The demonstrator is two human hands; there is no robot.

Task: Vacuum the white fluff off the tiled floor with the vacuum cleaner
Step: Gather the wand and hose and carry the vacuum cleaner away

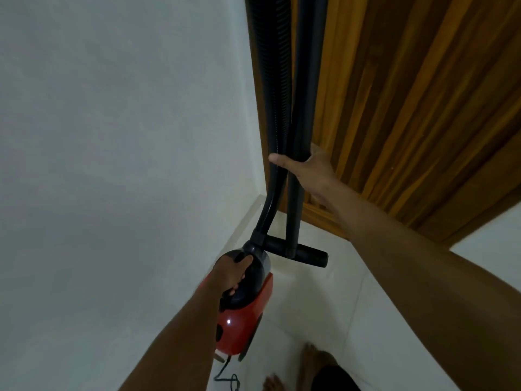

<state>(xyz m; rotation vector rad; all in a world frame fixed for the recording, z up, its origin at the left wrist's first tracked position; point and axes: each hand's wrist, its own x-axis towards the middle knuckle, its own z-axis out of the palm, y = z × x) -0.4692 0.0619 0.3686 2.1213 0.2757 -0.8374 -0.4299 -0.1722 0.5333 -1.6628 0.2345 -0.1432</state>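
Facing: pale wall (pixel 112 136) on the left and wooden door (pixel 408 94) on the right, meeting in a corner.
Tiled floor (pixel 366 320): white and glossy, and no white fluff shows on the stretch in view, so it must be lying somewhere outside this shot.
Vacuum cleaner (pixel 248 320): red body, close against the wall. I cannot tell whether it sits on the tiles or hangs clear.
Hose (pixel 272 94) and wand (pixel 307 80): both run straight up out of view, side by side.
Floor nozzle (pixel 307 253): black T-bar hanging at the wand's foot, apparently off the floor.
Right hand (pixel 307 172): clasps hose and wand together, thumb wrapped across the hose.
Left hand (pixel 232 273): fingers curled tight round the black top of the machine.
Bare foot (pixel 310 359): near the body, with the cord (pixel 225 373) trailing just beside it.
Doing it well: looks like carrying, not cleaning yet. Keep hose and wand bundled, swing the nozzle wide of the door, mind that cord underfoot, and put the body down before lowering the nozzle flat.
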